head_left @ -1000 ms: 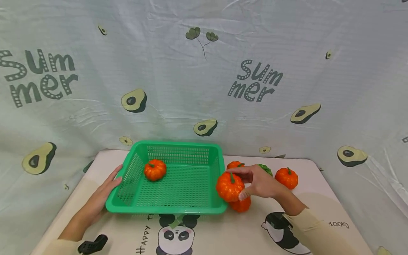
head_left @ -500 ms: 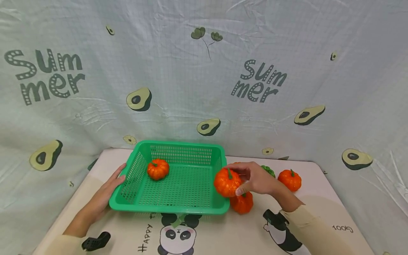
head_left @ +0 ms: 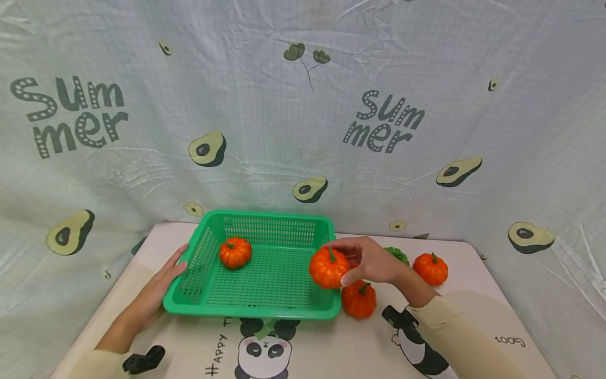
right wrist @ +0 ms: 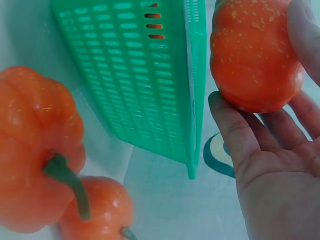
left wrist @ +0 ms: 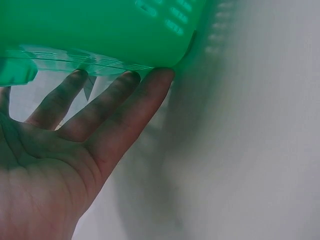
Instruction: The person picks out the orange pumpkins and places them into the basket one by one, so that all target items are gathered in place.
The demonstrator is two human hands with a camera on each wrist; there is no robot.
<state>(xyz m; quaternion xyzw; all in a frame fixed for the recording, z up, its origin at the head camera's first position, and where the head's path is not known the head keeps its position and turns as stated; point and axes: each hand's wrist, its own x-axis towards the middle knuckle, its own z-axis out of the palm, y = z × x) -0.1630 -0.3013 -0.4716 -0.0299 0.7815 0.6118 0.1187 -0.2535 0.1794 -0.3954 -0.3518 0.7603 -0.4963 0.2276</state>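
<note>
My right hand (head_left: pixel 371 260) holds an orange pumpkin (head_left: pixel 327 269) with a green stem, thumb on the near side and fingers behind. In the head view this pumpkin overlaps the right rim of a green plastic basket (head_left: pixel 255 315); the right wrist view shows the held pumpkin (right wrist: pixel 255 55) beyond that rim. A smaller orange pumpkin (head_left: pixel 235 252) sits inside the basket, toward the left. Along the basket's left side lies my left hand (head_left: pixel 153 295). Its straight fingers (left wrist: pixel 122 117) touch the outer wall from below the rim in the left wrist view.
Just right of the basket, an orange pumpkin (head_left: pixel 359 300) stands on the table (head_left: pixel 473 295). Farther right is another orange pumpkin (head_left: pixel 430 269), with a green pumpkin-like piece (head_left: pixel 397 256) partly behind my right arm. A printed cloth (head_left: pixel 265 121) hangs behind the table.
My right hand has carried its pumpkin leftward from beside the basket to over the right rim. The left hand stays at the basket's left side. The head view has shifted slightly.
</note>
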